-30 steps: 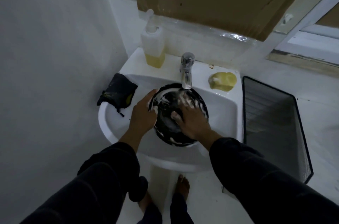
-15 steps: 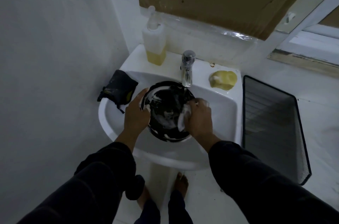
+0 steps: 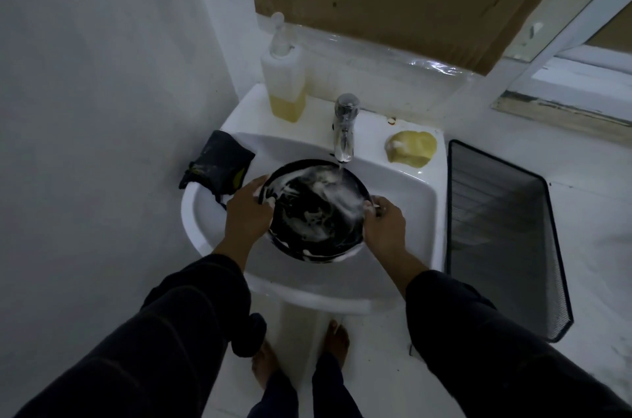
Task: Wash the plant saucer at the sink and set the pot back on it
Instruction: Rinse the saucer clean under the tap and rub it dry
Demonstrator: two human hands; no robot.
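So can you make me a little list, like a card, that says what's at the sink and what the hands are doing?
Place: white pedestal sink against a wall
Saucer: black plant saucer, soapy, held over the basin
Water: tap running onto the saucer's far edge
Left hand: left hand grips the saucer's left rim
Right hand: right hand grips the right rim
Soap: pump bottle with yellow liquid, back left
Sponge: yellow sponge, right of the tap
Cloth: dark cloth on the left rim
Beside sink: black mesh basket
Pot: not in view
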